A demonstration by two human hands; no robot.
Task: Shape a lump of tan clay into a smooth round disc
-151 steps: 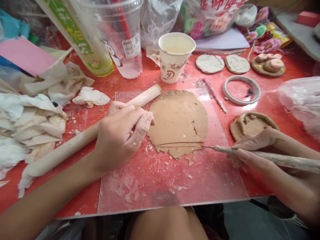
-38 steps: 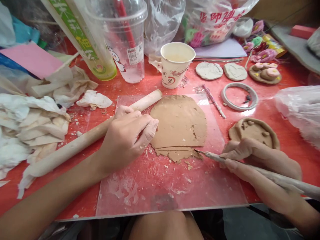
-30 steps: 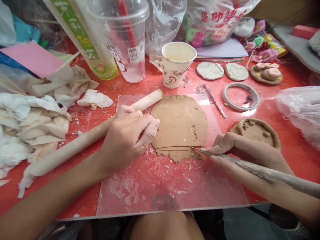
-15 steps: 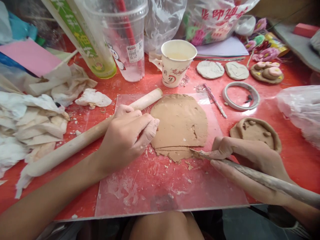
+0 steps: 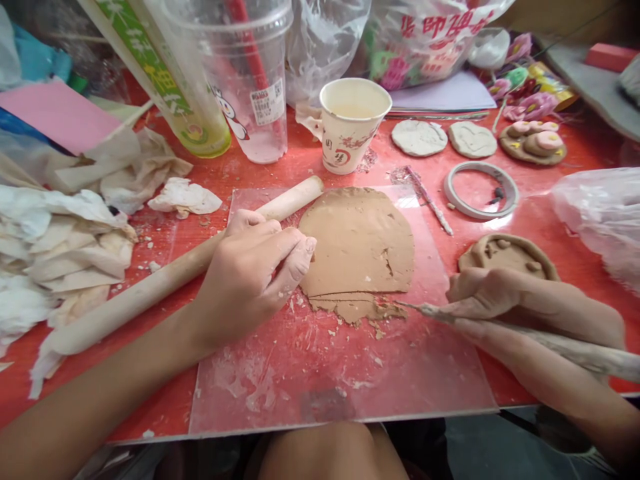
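Note:
A flat slab of brown clay point(image 5: 357, 240) lies on a clear plastic sheet point(image 5: 245, 393). A cut line crosses its lower part, and a ragged strip hangs below. My right hand point(image 5: 530, 320) is closed around a clay-smeared clay tool point(image 5: 555, 348), its thin tip just right of the strip's end. My left hand point(image 5: 260, 267) is curled, thumb and fingers pressed together at the slab's left edge; what they hold, if anything, is hidden. Behind that hand a wooden rolling pin point(image 5: 135, 300) runs diagonally, partly covered by it.
A paper cup point(image 5: 353, 127) of pale liquid and a plastic cup point(image 5: 260, 133) with a red straw stand behind the slab. Crumpled tissues point(image 5: 75, 240) lie left. To the right are a tape roll point(image 5: 453, 193), a thin clay-smeared stick point(image 5: 431, 203) and a clay dish point(image 5: 510, 253).
My right hand has moved right with the tool, drawing its tip away from the cut line past the strip's end, which now sits further right. My left hand is about where it was.

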